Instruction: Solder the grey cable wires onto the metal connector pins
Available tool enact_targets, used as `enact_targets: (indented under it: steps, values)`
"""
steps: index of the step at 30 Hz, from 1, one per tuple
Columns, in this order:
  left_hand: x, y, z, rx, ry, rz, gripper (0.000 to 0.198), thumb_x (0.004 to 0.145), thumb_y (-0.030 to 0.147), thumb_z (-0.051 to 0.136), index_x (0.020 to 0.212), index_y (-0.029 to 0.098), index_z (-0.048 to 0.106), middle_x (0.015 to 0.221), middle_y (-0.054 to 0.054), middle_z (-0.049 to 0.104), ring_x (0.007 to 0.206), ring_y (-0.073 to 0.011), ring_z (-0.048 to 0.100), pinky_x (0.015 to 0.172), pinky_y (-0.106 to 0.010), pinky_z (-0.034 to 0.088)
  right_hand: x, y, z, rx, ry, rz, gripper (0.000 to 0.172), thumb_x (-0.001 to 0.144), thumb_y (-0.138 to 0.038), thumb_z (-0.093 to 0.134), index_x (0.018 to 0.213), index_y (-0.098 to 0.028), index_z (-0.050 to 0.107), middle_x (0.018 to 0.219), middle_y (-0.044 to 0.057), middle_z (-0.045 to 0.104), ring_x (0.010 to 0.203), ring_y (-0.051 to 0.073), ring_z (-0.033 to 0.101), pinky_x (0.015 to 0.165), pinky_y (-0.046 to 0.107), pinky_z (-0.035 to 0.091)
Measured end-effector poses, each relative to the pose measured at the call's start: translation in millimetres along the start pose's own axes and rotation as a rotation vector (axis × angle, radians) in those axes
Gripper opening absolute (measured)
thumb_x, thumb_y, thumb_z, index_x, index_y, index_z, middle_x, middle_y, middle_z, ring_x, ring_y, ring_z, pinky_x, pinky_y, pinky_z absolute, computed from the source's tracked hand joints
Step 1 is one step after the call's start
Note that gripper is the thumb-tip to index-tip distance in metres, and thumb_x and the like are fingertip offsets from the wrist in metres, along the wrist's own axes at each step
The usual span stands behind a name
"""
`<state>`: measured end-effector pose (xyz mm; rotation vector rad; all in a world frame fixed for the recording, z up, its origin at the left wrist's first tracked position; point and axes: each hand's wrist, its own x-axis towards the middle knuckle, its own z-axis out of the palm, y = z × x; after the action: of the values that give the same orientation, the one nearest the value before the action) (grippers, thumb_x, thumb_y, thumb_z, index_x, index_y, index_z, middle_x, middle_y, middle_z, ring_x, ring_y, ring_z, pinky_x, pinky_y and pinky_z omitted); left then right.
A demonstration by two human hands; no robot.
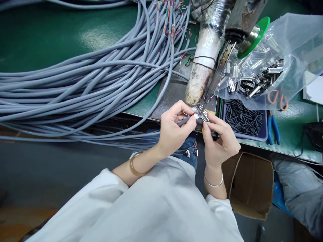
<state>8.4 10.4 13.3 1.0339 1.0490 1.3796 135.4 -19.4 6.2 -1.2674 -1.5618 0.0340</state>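
Observation:
My left hand (174,129) is closed in a pinch on the end of a grey cable (183,121), just past the bench's front edge. My right hand (220,139) is closed on a small metal connector (204,115) held against the cable's stripped wire ends. Both hands meet below the tip of a long metal tool (216,78) that slants down from a wrapped stand (205,57). A large bundle of grey cables (83,80) lies across the green bench (37,37) to the left, with coloured wire ends showing at the top.
A clear plastic bag of metal connectors (262,77) lies at the right, above a blue tray of short black tubes (243,119). Blue-handled pliers (273,127) sit beside the tray. An open cardboard box (252,185) stands below the bench edge.

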Motion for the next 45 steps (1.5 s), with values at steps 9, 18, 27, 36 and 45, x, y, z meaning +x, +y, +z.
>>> enact_targets:
  steps: [9,18,27,36,45]
  values:
    - [-1.6,-6.3,-3.9,-0.031,-0.042,-0.027,0.013,0.080,0.017,0.071,0.079,0.017,0.058,0.085,0.000,0.065,0.060,-0.0052,0.055,0.052,-0.016,0.047,-8.2,1.6,-1.4,0.059,-0.009,0.057,0.014,0.086,-0.012,0.072,0.092,-0.024,0.068,0.106,0.003,0.080,0.094,0.019,0.079,0.079,0.035,0.067]
    - [1.2,-8.0,-4.3,-0.008,-0.069,0.092,0.010,0.078,0.011,0.069,0.076,0.016,0.060,0.078,0.001,0.063,0.063,-0.0063,0.057,0.059,-0.016,0.050,-1.2,1.4,-1.7,0.104,-0.038,0.129,0.011,0.087,-0.013,0.073,0.090,-0.023,0.071,0.103,0.002,0.080,0.094,0.020,0.078,0.082,0.037,0.066]
    - [3.0,-2.2,-3.8,0.094,-0.015,0.161,0.009,0.077,0.013,0.068,0.074,0.017,0.061,0.074,0.001,0.062,0.070,-0.0093,0.060,0.063,-0.017,0.049,7.6,-2.4,-1.0,0.048,-0.034,0.055,0.013,0.085,-0.011,0.075,0.089,-0.023,0.072,0.101,0.002,0.080,0.096,0.021,0.079,0.087,0.038,0.065]
    - [-0.7,-2.2,-8.6,0.134,-0.098,0.014,0.005,0.077,0.016,0.066,0.076,0.016,0.061,0.075,0.000,0.064,0.066,-0.0089,0.060,0.059,-0.017,0.048,-3.5,-0.8,-7.7,-0.068,-0.077,-0.089,0.024,0.081,-0.004,0.076,0.093,-0.023,0.068,0.106,0.004,0.081,0.092,0.018,0.079,0.080,0.029,0.065]
    - [-2.6,13.5,-21.5,-0.003,-0.213,-0.140,0.011,0.072,0.013,0.068,0.078,0.016,0.059,0.059,0.006,0.055,0.047,-0.0041,0.047,0.045,-0.015,0.038,-5.2,-19.2,-23.2,0.079,-0.206,0.245,0.010,0.088,-0.015,0.073,0.086,-0.022,0.065,0.096,0.001,0.080,0.086,0.016,0.079,0.074,0.028,0.066]
